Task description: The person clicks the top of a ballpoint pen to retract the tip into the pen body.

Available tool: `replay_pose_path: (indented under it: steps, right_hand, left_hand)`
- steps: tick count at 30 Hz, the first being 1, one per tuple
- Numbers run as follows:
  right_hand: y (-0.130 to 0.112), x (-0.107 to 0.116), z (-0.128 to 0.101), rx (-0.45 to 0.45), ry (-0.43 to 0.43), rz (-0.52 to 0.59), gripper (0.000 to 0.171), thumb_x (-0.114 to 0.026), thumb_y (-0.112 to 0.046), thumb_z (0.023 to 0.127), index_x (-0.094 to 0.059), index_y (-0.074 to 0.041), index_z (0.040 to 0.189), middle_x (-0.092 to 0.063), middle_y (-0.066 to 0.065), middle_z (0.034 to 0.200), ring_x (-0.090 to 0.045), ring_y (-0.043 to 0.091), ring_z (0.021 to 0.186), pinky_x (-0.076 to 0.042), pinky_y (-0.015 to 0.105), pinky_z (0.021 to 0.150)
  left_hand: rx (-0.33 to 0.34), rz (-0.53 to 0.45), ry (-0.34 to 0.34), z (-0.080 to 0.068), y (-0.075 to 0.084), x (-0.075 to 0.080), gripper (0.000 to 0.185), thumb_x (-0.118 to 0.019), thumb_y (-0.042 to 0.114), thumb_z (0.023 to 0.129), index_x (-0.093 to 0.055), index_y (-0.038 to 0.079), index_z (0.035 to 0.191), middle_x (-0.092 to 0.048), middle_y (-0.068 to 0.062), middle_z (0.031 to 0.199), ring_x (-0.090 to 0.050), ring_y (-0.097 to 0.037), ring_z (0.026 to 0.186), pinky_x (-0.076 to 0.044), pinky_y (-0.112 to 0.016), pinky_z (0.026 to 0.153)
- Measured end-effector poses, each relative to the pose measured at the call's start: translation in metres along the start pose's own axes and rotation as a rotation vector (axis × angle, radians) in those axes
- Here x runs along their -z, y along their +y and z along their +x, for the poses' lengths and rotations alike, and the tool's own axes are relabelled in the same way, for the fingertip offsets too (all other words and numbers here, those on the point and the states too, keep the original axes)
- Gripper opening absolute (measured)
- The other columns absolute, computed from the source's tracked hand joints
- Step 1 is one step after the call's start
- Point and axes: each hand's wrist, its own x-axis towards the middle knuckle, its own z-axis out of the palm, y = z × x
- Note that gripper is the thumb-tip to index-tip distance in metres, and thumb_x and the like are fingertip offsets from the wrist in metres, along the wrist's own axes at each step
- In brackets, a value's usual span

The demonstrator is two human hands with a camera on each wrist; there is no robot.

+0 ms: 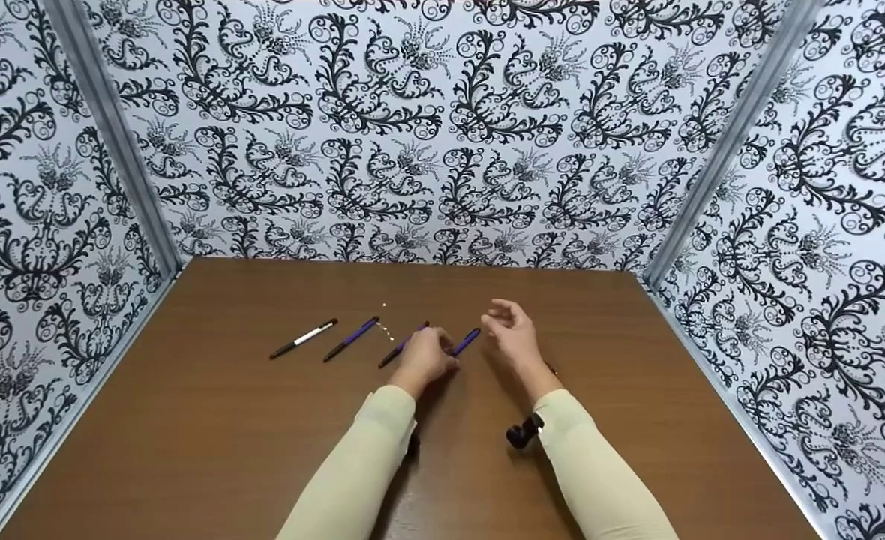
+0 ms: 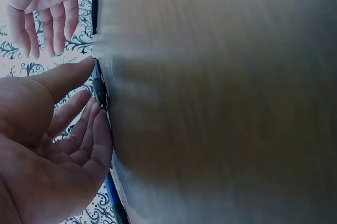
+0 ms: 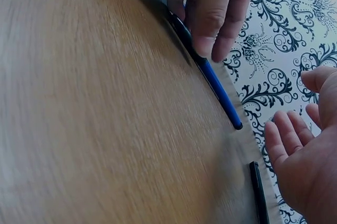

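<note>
My left hand [image 1: 429, 352] is low over the tabletop at a blue pen [image 1: 466, 341] with a dark grip, its thumb and fingertips pinching the dark part. In the right wrist view the same blue pen [image 3: 221, 92] lies slanted on the wood, its far end sticking out past the left hand [image 3: 216, 13]. My right hand [image 1: 511, 330] hovers just to the right, fingers loosely bent and holding nothing. To the left lie a blue-purple pen [image 1: 391, 355], partly covered by the left hand, another blue pen [image 1: 351, 339] and a white pen [image 1: 304, 339] with black ends.
A black pen [image 3: 259, 195] lies near the right hand; in the head view the right wrist mostly hides it. Tiny white specks [image 1: 386, 330] show among the pens. Patterned panels [image 1: 412, 150] wall the brown table [image 1: 225, 435] at the back and sides.
</note>
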Motion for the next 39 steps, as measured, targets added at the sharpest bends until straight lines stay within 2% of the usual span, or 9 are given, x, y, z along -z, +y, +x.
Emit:
replay_pose_path:
  steps: [3,7,10,14,19,24,29,37,39]
  right_hand:
    - [0.000,0.000,0.000,0.005,-0.004,0.009,0.039,-0.074,0.003,0.102,-0.062,0.010,0.138,-0.067,0.036,0.127,-0.066,0.007,0.093,-0.057,0.021,0.076]
    - [0.000,-0.001,0.000,-0.011,-0.004,0.005,0.038,-0.074,0.002,0.102,-0.062,0.009,0.138,-0.067,0.035,0.127,-0.067,0.009,0.093,-0.062,0.033,0.085]
    - [-0.001,-0.002,0.001,-0.023,0.003,0.006,0.037,-0.074,0.003,0.102,-0.064,0.008,0.137,-0.068,0.032,0.127,-0.068,0.011,0.095,-0.063,0.047,0.093]
    - [0.000,-0.002,0.001,-0.023,0.006,0.016,0.036,-0.074,0.004,0.102,-0.065,0.008,0.137,-0.068,0.033,0.127,-0.068,0.011,0.096,-0.063,0.047,0.094]
    - [0.002,-0.002,0.001,-0.019,-0.001,0.027,0.038,-0.074,0.004,0.102,-0.063,0.010,0.138,-0.067,0.035,0.127,-0.068,0.010,0.094,-0.064,0.038,0.087]
    - [0.001,-0.004,0.001,-0.029,0.008,0.053,0.038,-0.075,0.004,0.101,-0.063,0.010,0.137,-0.068,0.033,0.125,-0.067,0.008,0.092,-0.063,0.034,0.083]
    - [-0.001,-0.006,0.002,-0.033,0.023,0.064,0.037,-0.075,0.005,0.100,-0.065,0.008,0.135,-0.072,0.022,0.117,-0.068,0.009,0.090,-0.062,0.035,0.083]
    - [0.000,-0.006,0.004,-0.010,0.079,0.042,0.037,-0.073,0.010,0.099,-0.063,0.010,0.134,-0.072,0.022,0.112,-0.065,0.008,0.085,-0.057,0.020,0.071]
    - [-0.001,-0.007,0.004,-0.011,0.085,0.045,0.039,-0.073,0.011,0.099,-0.062,0.011,0.136,-0.072,0.023,0.112,-0.065,0.008,0.084,-0.058,0.021,0.071]
  left_hand:
    - [-0.004,0.044,-0.021,0.009,-0.008,-0.006,0.032,-0.098,0.017,0.080,-0.082,0.014,0.108,-0.078,0.001,0.103,-0.074,-0.022,0.096,-0.061,-0.042,0.090]
    - [0.010,0.066,-0.018,0.008,-0.008,-0.004,0.028,-0.098,0.014,0.079,-0.083,0.016,0.104,-0.078,0.003,0.098,-0.073,-0.019,0.091,-0.061,-0.041,0.086]
    - [0.030,0.076,-0.010,-0.005,0.005,0.008,0.024,-0.096,0.010,0.081,-0.084,0.015,0.102,-0.079,0.002,0.097,-0.074,-0.021,0.091,-0.062,-0.042,0.086]
    - [0.052,0.075,-0.017,-0.025,0.030,0.029,0.020,-0.093,0.007,0.086,-0.086,0.013,0.103,-0.081,-0.002,0.101,-0.076,-0.025,0.097,-0.062,-0.045,0.091]
    - [0.041,0.084,-0.001,-0.023,0.027,0.028,0.021,-0.092,0.007,0.085,-0.087,0.015,0.104,-0.082,-0.002,0.104,-0.077,-0.026,0.097,-0.063,-0.045,0.090]
    - [0.058,0.089,-0.011,-0.006,0.008,0.016,0.018,-0.088,0.012,0.088,-0.088,0.019,0.103,-0.081,0.001,0.104,-0.077,-0.026,0.099,-0.063,-0.045,0.090]
    - [0.029,0.079,0.043,0.008,-0.009,0.003,0.015,-0.086,0.015,0.089,-0.088,0.023,0.103,-0.081,0.005,0.103,-0.077,-0.026,0.101,-0.063,-0.045,0.091]
    - [0.037,-0.171,0.071,-0.029,0.043,0.041,0.009,-0.085,0.006,0.091,-0.086,0.011,0.098,-0.081,-0.002,0.100,-0.075,-0.028,0.101,-0.061,-0.047,0.095]
    - [0.026,-0.186,0.091,-0.033,0.049,0.045,0.009,-0.083,0.004,0.091,-0.086,0.010,0.098,-0.080,-0.002,0.096,-0.073,-0.025,0.096,-0.060,-0.044,0.092]
